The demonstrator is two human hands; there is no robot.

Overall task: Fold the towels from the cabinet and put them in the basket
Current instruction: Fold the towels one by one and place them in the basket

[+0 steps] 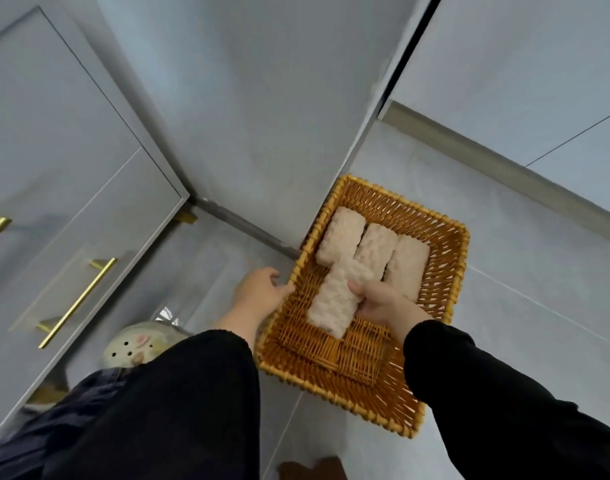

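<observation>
In the centre right of the frame, a person's right hand point(383, 303) curls its fingers round the side of a folded towel point(334, 299), a plush, nubby, cream-pink oblong lying aslant on the floor of a basket point(460, 271). The left hand point(258, 292) has its fingers loosely spread, the tips touching the basket's left rim. The basket is a shallow rectangular tray of honey-coloured woven wicker, standing on a pale grey tiled floor point(504, 244). Three more towels point(376, 247), folded alike, lie side by side touching along its far end. Both arms wear black sleeves point(487, 393). At the left stands a smooth grey cabinet point(71, 161) with brass bar handles point(78, 301); below it shows a pale perforated slipper point(140, 344).
</observation>
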